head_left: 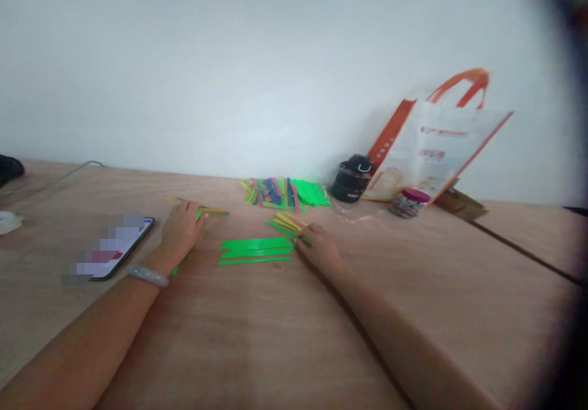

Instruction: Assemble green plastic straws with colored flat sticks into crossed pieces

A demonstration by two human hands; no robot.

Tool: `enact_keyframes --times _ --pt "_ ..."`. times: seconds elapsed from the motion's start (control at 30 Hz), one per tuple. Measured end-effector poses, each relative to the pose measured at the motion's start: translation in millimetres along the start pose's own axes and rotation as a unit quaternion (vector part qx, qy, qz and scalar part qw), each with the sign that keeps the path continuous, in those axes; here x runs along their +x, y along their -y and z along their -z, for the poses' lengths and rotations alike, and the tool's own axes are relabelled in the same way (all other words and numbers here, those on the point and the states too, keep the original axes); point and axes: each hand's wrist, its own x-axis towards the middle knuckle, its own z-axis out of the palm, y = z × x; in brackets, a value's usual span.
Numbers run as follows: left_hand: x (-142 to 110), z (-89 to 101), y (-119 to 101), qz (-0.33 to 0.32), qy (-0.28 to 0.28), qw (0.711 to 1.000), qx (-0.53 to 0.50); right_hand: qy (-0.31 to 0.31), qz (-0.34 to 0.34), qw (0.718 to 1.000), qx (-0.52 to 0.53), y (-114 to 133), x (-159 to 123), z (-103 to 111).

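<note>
The head camera gives me the right hand (319, 249) at about 1 o'clock, its fingers (309, 231) pressed together on the end of a small bunch of yellow and green sticks (285, 225). They touch the bunch, but I cannot tell whether they are pinching it. The left hand (181, 232) is at about 11 o'clock, with its fingers curled together over a yellow stick (215, 210) that shows on both sides of them. A green stick (175, 270) pokes out below the palm. I cannot tell whether this hand is gripping or only pressing down.

Between the hands, a row of green sticks (255, 251) lies nearly parallel on the wooden table (239, 349), its right end just beside the right fingers. Farther out at 12 o'clock is a heap of mixed sticks (285, 193) in green, blue, yellow and red, close to the white wall (257, 60).

Toward 1 o'clock stand a black canister (353, 179) and a jar with a pink lid (408, 203). Behind them, a white tote bag (441, 146) with orange handles leans against the wall. At 10 o'clock, a phone (110, 247) with a blurred screen lies just past the left hand, and a pale bracelet (147, 276) circles the left wrist.
</note>
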Motion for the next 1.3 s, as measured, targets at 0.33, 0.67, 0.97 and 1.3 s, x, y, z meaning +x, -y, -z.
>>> enact_keyframes --times 0.33,0.67,0.97,1.3 --pt "-47 9.3 -108 -0.327 0.104 0.931 -0.126 0.016 -0.013 0.998 -0.058 1 1 -2" --pt "-55 -2.3 -125 -0.316 0.133 0.930 -0.128 -0.022 -0.032 0.999 0.006 19 -2 1" --pt "-56 -9.1 -122 -0.267 0.120 0.934 -0.206 -0.042 0.012 0.982 0.182 31 -10 -4" --pt "-52 -5.6 -116 -0.235 0.062 0.927 -0.286 0.000 -0.021 0.928 0.371 50 -14 -3"
